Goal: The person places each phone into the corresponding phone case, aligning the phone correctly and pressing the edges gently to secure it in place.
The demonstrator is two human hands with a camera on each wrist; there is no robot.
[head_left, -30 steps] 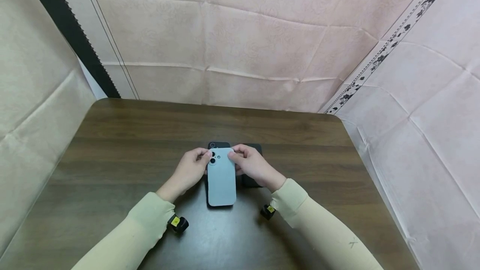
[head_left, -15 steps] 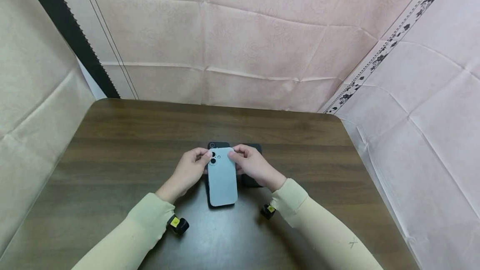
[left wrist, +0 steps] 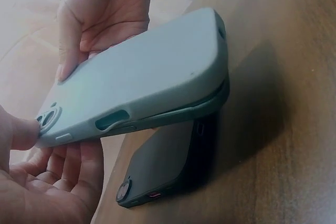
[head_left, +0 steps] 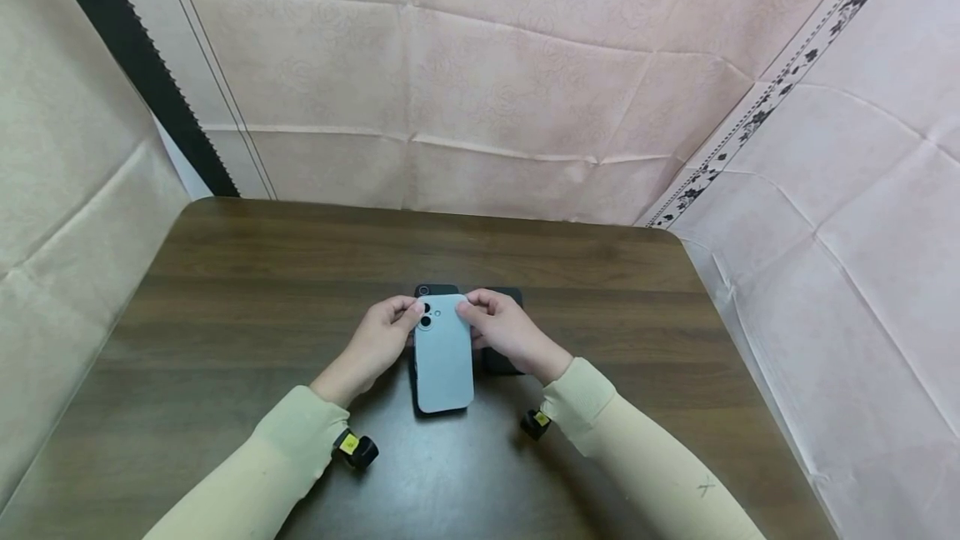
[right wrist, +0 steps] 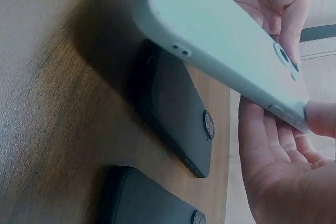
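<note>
A pale blue phone case (head_left: pixel 444 361) with camera cutouts is held above the table, tilted. In the left wrist view, a teal phone or second shell (left wrist: pixel 207 104) shows beneath the case, with a narrow gap between them near the lower corner. The left hand (head_left: pixel 378 344) pinches the camera-end corner, thumb on top and fingers curled below. On the opposite corner, the right hand (head_left: pixel 506 332) grips the same way. Under the case lies a dark phone-shaped item with a camera ring (right wrist: pixel 178 108). Another dark one (right wrist: pixel 147 198) lies beside it, partly hidden by the right hand in the head view.
A brown wooden table (head_left: pixel 262 273) with rounded far corners carries everything. Pale cloth (head_left: pixel 525 90) hangs behind and at both sides. Each sleeve cuff has a small black wrist camera, one at the left (head_left: pixel 358 450) and one at the right (head_left: pixel 535 423).
The lower end of the pale blue case shifts slightly right, then a little back left. Both hands keep their grip and stay almost still.
</note>
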